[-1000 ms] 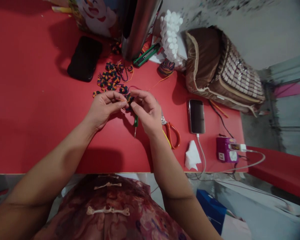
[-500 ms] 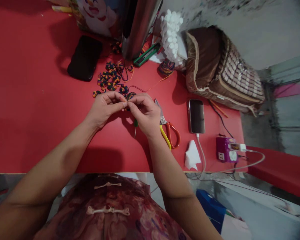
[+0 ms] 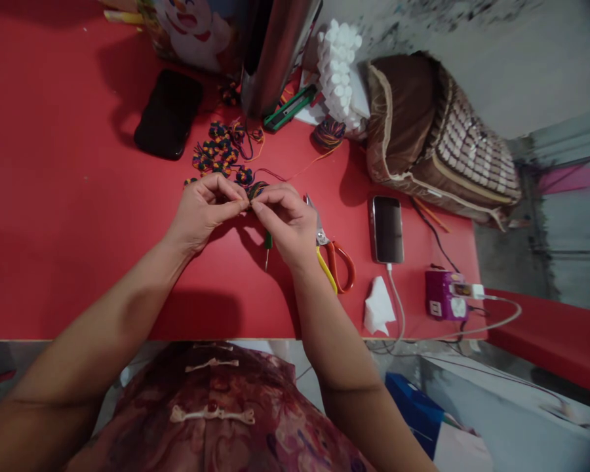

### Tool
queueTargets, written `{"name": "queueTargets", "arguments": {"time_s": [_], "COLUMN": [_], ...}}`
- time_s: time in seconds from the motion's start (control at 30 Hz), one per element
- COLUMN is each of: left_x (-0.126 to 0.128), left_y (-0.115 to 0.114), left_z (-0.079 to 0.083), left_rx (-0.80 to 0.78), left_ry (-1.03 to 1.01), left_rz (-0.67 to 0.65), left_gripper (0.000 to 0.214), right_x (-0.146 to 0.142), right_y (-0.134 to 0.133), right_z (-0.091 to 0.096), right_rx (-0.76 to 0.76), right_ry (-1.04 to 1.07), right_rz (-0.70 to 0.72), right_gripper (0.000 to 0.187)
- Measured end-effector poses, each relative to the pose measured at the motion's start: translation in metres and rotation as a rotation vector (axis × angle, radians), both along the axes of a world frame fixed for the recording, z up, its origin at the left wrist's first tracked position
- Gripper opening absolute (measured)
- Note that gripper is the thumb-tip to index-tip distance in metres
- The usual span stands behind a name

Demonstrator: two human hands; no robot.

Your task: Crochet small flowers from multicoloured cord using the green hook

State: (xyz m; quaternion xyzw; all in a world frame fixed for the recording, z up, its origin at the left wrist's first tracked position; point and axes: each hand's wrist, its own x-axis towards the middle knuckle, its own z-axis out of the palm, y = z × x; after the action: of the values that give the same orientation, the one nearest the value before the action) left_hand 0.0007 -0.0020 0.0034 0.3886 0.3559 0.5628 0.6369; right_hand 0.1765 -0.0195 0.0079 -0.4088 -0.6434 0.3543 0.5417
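My left hand and my right hand meet over the red table, fingertips pinched together. Between them is a small multicoloured crocheted piece in dark blue, orange and green yarn. My right hand also grips a green-handled crochet hook, whose metal end pokes out below the palm. Several finished crocheted pieces lie just beyond my hands, with loose yarn tails.
Orange-and-yellow scissors lie right of my right hand. A phone is on charge beside a purple power strip and a white tissue. A black case, a steel flask, a yarn ball and a brown bag stand behind.
My right hand shifted slightly left and closed in, so the fingertips of both hands now touch over the crocheted piece. The scissors blades are more exposed.
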Motion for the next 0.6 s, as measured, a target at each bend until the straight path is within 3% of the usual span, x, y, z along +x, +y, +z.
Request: {"name": "queueTargets", "arguments": {"time_s": [0.23,0.43,0.6], "left_x": [0.0,0.002,0.002], "left_y": [-0.002,-0.006,-0.008], "left_z": [0.005,0.01,0.009], "left_rx": [0.057,0.199,0.238], "left_ry": [0.143,0.302,0.296], "left_rz": [0.037,0.13,0.151], "left_gripper": [0.024,0.025,0.022], "right_x": [-0.003,-0.007,-0.008], "right_y": [-0.002,-0.004,-0.004], "right_z": [-0.007,-0.005,-0.005], "right_rx": [-0.301,-0.294,-0.364], "right_ry": [0.139,0.152,0.184], "right_rz": [0.111,0.062,0.072], "right_gripper": [0.02,0.024,0.032]}}
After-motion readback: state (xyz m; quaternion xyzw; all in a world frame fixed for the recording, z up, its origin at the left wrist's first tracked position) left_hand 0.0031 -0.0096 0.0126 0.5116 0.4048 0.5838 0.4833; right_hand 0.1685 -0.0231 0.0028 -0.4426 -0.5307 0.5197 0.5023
